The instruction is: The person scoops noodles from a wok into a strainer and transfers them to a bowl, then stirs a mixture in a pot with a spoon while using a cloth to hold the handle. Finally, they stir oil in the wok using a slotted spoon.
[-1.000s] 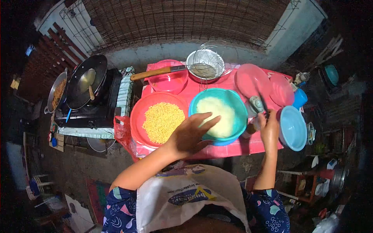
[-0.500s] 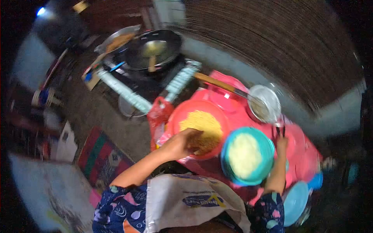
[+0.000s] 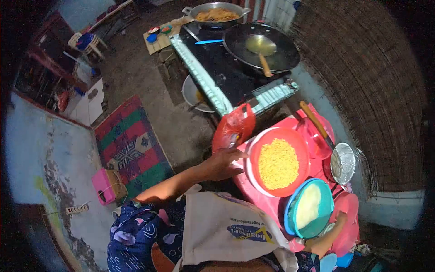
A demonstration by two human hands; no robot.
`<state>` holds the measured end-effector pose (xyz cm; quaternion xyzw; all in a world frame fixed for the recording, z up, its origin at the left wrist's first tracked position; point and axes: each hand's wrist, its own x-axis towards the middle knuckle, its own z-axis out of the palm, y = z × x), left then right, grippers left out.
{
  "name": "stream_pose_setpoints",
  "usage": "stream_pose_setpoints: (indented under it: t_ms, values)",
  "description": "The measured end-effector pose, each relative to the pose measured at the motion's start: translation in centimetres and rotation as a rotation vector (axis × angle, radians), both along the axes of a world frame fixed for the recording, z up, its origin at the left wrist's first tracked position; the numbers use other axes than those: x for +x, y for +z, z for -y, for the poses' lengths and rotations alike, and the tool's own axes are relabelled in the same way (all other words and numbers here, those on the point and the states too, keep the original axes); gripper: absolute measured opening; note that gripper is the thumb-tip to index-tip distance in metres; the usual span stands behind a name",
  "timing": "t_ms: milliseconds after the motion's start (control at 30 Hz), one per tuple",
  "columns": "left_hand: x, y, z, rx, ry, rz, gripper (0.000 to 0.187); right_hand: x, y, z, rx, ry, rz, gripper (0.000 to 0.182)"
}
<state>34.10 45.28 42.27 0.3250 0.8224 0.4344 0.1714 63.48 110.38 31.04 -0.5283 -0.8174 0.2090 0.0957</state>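
Observation:
My left hand [image 3: 223, 164] is at the left rim of a red colander [image 3: 302, 145] set in a white basin [image 3: 252, 174], thumb and fingers apart. Coarse yellow crumbs [image 3: 278, 164] are heaped in the colander. My right hand [image 3: 339, 223] reaches past the right side of a teal basket [image 3: 324, 223], over a pink basin [image 3: 348, 208]; its fingers are mostly hidden. Inside the teal basket lies a pale, whitish mass [image 3: 308, 207].
A wok [image 3: 235, 43] with a ladle [image 3: 264, 59] and a pan of brown food [image 3: 217, 15] stand on the stove table [image 3: 226, 81]. A red plastic bag [image 3: 232, 129] hangs beside the pink-covered table. A wooden-handled strainer [image 3: 343, 164] lies at the right, by the wall.
My left hand has left the crumbs for the colander's left side. My right hand has moved down from beside the strainer to the pink basin. The view has turned left.

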Motion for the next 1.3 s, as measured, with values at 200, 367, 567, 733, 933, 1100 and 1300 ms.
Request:
stream_pose_setpoints:
  t_ms: [200,367,567,733,933,1100,1300]
  values:
    - [-0.3,-0.5,9.8,-0.027,-0.073,0.074,0.040,-7.4,11.2,14.2,0.128,0.071,-0.506,0.027]
    - [2.4,-3.1,19.5,0.143,-0.256,0.672,0.047,-20.2,17.5,32.9,-0.168,0.362,-0.783,0.030]
    - [9.7,-7.4,28.3,0.832,-0.107,0.935,0.047,-32.0,16.0,51.8,-0.461,1.062,-0.442,0.022]
    - [18.3,-9.1,29.4,1.132,0.245,0.723,0.046,-32.3,10.6,62.4,-0.509,1.693,-0.033,0.022]
    - [30.9,-10.4,19.7,1.139,0.790,0.476,0.046,-29.7,3.0,67.8,-1.021,1.220,0.978,0.028]
    - [38.7,-10.5,13.1,1.101,1.168,0.424,0.046,-27.9,0.6,70.7,-0.389,2.482,0.733,0.028]
    - [43.1,-10.8,8.6,0.895,1.542,0.483,0.046,-21.7,2.6,76.8,-0.197,2.808,0.651,0.029]
